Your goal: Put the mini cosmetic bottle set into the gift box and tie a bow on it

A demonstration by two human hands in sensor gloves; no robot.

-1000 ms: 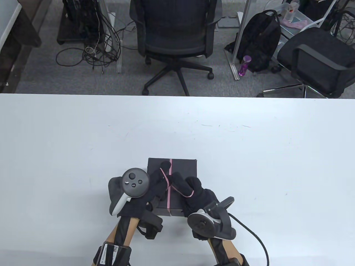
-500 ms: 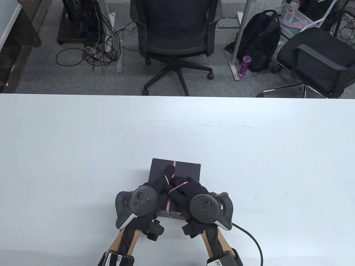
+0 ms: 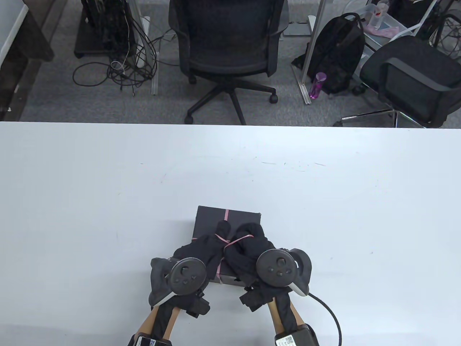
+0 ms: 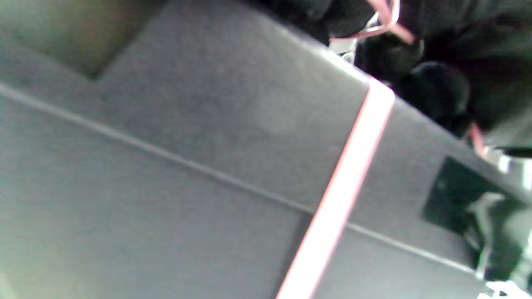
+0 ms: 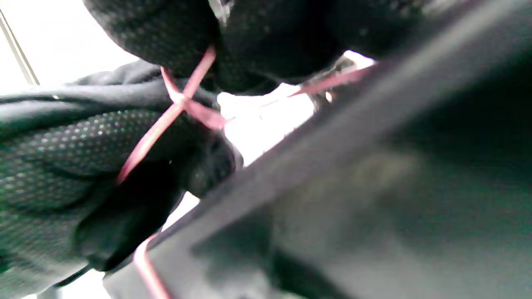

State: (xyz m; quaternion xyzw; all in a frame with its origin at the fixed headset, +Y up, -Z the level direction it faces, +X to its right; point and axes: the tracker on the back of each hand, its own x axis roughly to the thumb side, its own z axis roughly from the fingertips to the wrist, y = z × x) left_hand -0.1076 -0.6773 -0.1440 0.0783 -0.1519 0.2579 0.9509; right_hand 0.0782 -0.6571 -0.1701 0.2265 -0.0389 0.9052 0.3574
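Observation:
A closed black gift box (image 3: 241, 218) lies near the table's front edge, with a thin pink ribbon (image 3: 226, 214) running over its lid. Both gloved hands sit on top of the box. My left hand (image 3: 212, 241) and my right hand (image 3: 248, 239) each hold a strand of the ribbon, and the strands cross between them (image 3: 230, 242). In the left wrist view the pink ribbon (image 4: 341, 191) runs down the box side (image 4: 187, 145). In the right wrist view the ribbon (image 5: 183, 104) crosses over the gloved fingers (image 5: 83, 149) above the box edge (image 5: 332, 166). The bottles are not visible.
The white table (image 3: 108, 187) stretches wide on both sides and behind the box. A cable (image 3: 329, 313) trails from my right wrist across the table. Office chairs (image 3: 230, 47) and a backpack (image 3: 338, 54) stand on the floor beyond the far edge.
The hands have drawn together over the box and turned so both trackers face up. The ribbon loops, slack a second ago, now cross tightly between the fingers. The box shifted slightly right.

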